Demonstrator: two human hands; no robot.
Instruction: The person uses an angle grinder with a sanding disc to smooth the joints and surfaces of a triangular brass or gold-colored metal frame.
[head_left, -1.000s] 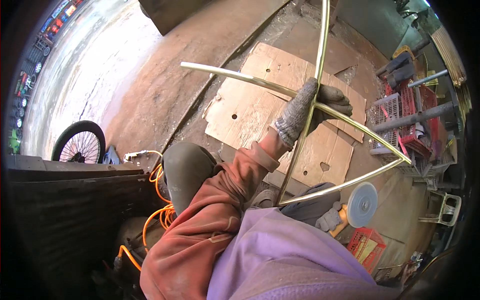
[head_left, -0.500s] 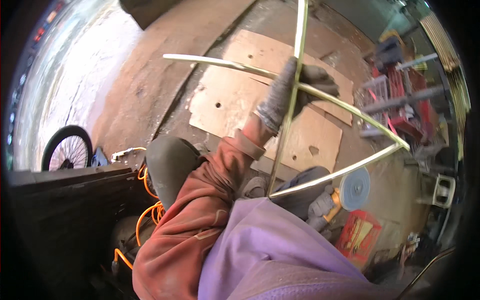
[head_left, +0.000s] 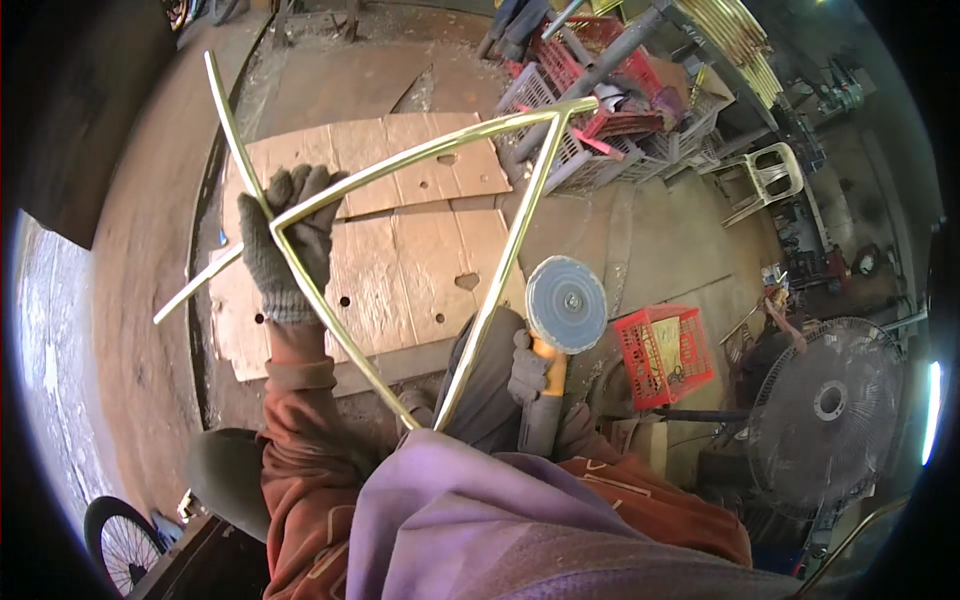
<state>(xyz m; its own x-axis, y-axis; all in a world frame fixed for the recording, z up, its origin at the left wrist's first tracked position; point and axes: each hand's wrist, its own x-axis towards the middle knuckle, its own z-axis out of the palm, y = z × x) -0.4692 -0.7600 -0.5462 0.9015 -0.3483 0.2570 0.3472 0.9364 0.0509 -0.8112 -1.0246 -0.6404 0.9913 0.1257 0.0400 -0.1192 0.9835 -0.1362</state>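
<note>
A gold-coloured metal tube frame (head_left: 503,267), with a triangle and tube ends crossing beyond it, is held up in front of me. My left hand (head_left: 288,240), in a grey knit glove, grips it where the tubes meet at the left corner. The frame's near corner rests by the purple cloth over my lap. My right hand (head_left: 530,372), also gloved, is wrapped round the yellow body of an angle grinder (head_left: 553,366). Its wide grey-blue disc (head_left: 567,304) faces up, just right of the frame and apart from it. Whether the disc spins I cannot tell.
Flattened cardboard (head_left: 400,270) covers the floor below the frame. A red crate (head_left: 665,355) and a large fan (head_left: 828,400) stand to the right. Stacked crates (head_left: 570,150), a pale plastic chair (head_left: 765,180) and gold tubes (head_left: 735,45) are farther off. A bicycle wheel (head_left: 122,545) shows lower left.
My view has swung to the right, bringing the fan into sight. The tube frame has turned in my left hand and now sits farther left in view. The grinder stays in my right hand.
</note>
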